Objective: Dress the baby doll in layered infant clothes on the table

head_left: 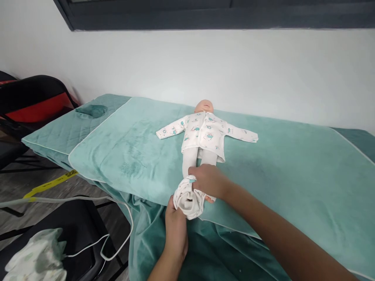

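A baby doll (204, 105) lies on its back on the green bed cover, its feet towards me. It wears a white jacket (202, 130) printed with small teal figures, sleeves spread to both sides, and pale leggings or cloth legs (190, 158). White printed baby pants (189, 199), gathered into a ring, are at the doll's left-side foot in view. My left hand (175, 226) grips the ring's lower left edge, thumb on top. My right hand (209, 180) pinches its upper right edge, over the doll's lower legs. Toes of the other foot show below my right hand.
The green padded bed (131, 156) runs along a white wall, with a face hole (91, 111) at its left end. A black chair (58, 238) at lower left holds a crumpled printed cloth (38, 257). A white cable (129, 218) loops beside the bed.
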`<state>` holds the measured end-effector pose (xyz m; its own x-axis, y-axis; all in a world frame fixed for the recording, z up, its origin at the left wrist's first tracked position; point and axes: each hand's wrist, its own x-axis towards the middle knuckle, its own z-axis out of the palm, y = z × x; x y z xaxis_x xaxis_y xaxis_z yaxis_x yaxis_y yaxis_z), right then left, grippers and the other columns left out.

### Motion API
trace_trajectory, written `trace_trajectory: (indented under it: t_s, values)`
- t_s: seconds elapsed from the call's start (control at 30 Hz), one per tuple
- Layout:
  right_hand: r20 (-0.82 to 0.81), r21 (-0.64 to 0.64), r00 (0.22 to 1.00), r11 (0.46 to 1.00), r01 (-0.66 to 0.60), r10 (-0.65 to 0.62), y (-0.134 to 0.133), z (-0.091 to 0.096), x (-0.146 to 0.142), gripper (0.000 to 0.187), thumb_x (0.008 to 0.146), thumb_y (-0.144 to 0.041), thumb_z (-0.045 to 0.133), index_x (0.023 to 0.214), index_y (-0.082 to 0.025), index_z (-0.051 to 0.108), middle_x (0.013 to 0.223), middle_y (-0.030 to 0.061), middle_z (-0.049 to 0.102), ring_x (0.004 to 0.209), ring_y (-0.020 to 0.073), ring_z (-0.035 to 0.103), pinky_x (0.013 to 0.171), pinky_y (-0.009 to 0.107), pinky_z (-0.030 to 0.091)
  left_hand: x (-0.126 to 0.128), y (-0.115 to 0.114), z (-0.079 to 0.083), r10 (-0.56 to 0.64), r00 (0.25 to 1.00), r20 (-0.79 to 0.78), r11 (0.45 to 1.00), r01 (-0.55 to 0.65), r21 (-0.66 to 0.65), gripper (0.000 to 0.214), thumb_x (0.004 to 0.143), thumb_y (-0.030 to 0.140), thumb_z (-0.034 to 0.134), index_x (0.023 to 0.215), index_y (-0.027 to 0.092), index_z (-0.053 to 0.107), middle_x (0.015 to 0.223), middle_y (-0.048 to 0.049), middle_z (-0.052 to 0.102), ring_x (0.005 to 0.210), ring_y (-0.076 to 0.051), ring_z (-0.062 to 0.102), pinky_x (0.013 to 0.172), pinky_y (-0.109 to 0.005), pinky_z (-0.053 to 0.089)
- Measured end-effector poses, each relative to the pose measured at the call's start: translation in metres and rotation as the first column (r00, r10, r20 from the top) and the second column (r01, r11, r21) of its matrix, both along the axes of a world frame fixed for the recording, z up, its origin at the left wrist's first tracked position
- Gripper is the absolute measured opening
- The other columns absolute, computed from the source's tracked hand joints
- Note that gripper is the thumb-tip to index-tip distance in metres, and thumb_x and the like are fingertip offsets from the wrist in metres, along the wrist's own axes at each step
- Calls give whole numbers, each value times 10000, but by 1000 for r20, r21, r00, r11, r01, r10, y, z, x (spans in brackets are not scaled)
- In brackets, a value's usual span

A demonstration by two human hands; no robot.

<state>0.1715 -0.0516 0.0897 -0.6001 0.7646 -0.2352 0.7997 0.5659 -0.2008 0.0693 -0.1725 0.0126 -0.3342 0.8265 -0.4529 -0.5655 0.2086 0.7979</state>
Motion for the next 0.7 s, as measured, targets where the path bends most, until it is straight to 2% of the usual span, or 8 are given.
trace_trajectory:
  t_s: [0.3, 0.47, 0.7]
  values:
    - [-20, -1, 1000, 1000, 16, -16, -4, 0, 3, 111, 858, -289, 550, 916, -216, 611, 822, 42, 664, 772, 194, 587, 586, 288, 209, -9, 3, 23, -59, 991, 119, 998, 62, -14, 536, 715, 275, 764, 1232, 176, 666, 1111, -91, 736, 1025, -237, 675, 880, -324, 535]
    - [-67, -32, 996, 998, 48, -50, -5, -1, 5, 90, 863, -276, 562, 905, -214, 613, 833, 35, 680, 810, 193, 596, 629, 281, 260, -15, 8, 24, -94, 985, 143, 996, 93, 16, 557, 635, 245, 815, 1172, 157, 699, 1089, -107, 744, 1023, -262, 683, 889, -346, 539]
    - [-196, -103, 971, 987, 121, -139, -6, -2, 8, 172, 909, -356, 553, 833, -207, 596, 841, 21, 707, 802, 174, 617, 646, 267, 310, -16, 16, 27, -94, 988, 121, 995, 90, 38, 544, 629, 315, 844, 1129, 151, 705, 1055, -106, 751, 1004, -263, 685, 875, -342, 539]
